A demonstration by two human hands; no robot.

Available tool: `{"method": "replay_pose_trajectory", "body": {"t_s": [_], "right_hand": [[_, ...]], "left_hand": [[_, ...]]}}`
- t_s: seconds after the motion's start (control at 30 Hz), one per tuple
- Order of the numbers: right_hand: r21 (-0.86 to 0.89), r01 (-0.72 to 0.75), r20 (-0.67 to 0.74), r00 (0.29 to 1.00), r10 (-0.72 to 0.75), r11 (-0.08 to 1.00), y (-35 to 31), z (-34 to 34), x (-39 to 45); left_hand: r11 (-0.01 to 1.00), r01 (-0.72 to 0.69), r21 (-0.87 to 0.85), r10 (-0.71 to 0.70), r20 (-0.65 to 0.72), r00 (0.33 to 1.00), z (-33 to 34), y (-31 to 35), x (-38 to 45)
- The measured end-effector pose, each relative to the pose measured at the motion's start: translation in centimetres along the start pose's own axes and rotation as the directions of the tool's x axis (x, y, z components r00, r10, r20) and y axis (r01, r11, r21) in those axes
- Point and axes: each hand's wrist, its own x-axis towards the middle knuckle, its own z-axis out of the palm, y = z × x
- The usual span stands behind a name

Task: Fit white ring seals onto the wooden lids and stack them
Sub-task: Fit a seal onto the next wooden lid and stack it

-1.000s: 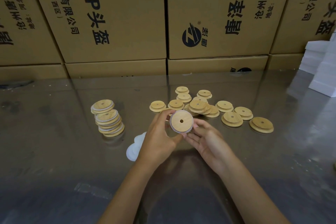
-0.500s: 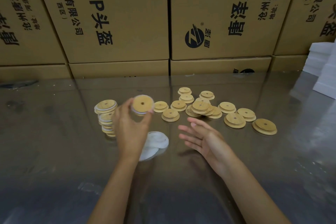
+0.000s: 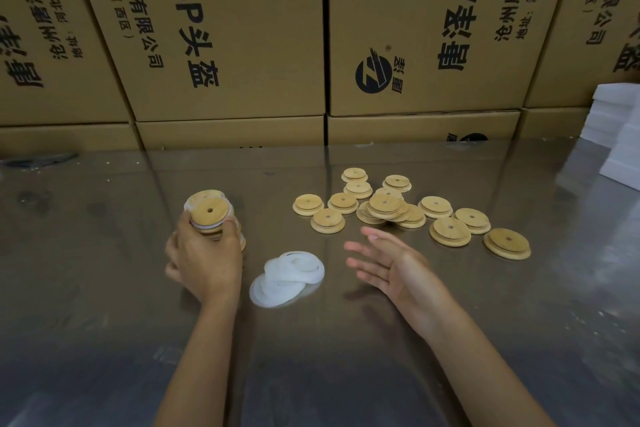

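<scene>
L to R: a stack of sealed lids (image 3: pixel 221 225) stands at the left of the steel table (image 3: pixel 104 288), and the left hand (image 3: pixel 204 260) has its fingers curled round a wooden lid (image 3: pixel 210 212) w/ white seal, setting it on top of that stack. The lid lies flat, broad face and centre hole up; a disc has no real long axis, so its axis through the hole runs roughly vertical, slightly tipped toward the camera. Stack leans a bit and could topple if nudged.

Centre, near the hands: a loose heap of white ring seals (image 3: pixel 287 276), overlapping, flat on the table. They look soft, thin and stretchy, prob. very light; best pinched at the rim.

Next, the right hand (image 3: pixel 391 265) hovers palm-up above the table, fingers straight and spread, holding nothing.

Right and further back: bare wooden lids (image 3: pixel 450 230), approx. a dozen or more, scattered and partly piled, all flat w/ holes up. Likely light, stiff and smooth; take by the edge btwn thumb and fingers. Cardboard boxes (image 3: pixel 225 45) line the rear.
</scene>
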Motion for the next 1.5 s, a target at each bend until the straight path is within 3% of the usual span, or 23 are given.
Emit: {"method": "replay_pose_trajectory", "body": {"t_s": [0.27,0.77,0.87,1.0,1.13,1.23,1.3,1.4,1.5], "right_hand": [[0.005,-0.01,-0.011,1.0,0.01,1.0,-0.1,0.2,-0.1],[0.023,-0.03,-0.061,0.998,0.032,0.999,-0.4,0.5,-0.5],[-0.098,0.035,-0.166,0.985,-0.051,0.995,0.0,0.7,-0.4],[-0.493,0.101,-0.235,0.941,-0.244,0.864,1.1,0.7,0.4],[-0.629,0.124,-0.221,0.918,-0.329,0.768,1.7,0.1,0.9],[-0.852,0.072,-0.184,0.885,-0.427,0.518,2.1,-0.7,1.1],[-0.92,0.038,-0.161,0.87,-0.466,0.389,2.0,-1.0,1.4],[-0.955,-0.006,-0.145,0.883,-0.447,0.298,1.9,-0.9,1.8],[-0.967,-0.056,-0.156,0.903,-0.4,0.249,1.9,-0.7,2.2]], "left_hand": [[0.996,0.031,0.086,-0.028,-0.037,0.999,0.1,0.5,-0.6],[0.998,-0.049,0.04,0.053,-0.102,0.993,0.0,0.0,0.2],[0.994,-0.112,0.021,0.113,-0.104,0.988,0.2,0.9,-0.5],[0.956,-0.289,-0.054,0.29,-0.002,0.957,1.0,2.1,-2.6],[0.844,-0.516,-0.146,0.535,0.184,0.824,1.8,3.1,-5.9],[0.745,-0.646,-0.164,0.655,0.36,0.664,2.6,3.2,-8.4],[0.704,-0.683,-0.194,0.665,0.518,0.538,3.2,2.7,-9.6],[0.668,-0.714,-0.208,0.617,0.691,0.377,4.1,1.6,-10.7],[0.641,-0.751,-0.161,0.596,0.721,0.354,4.7,1.3,-11.1]]}}
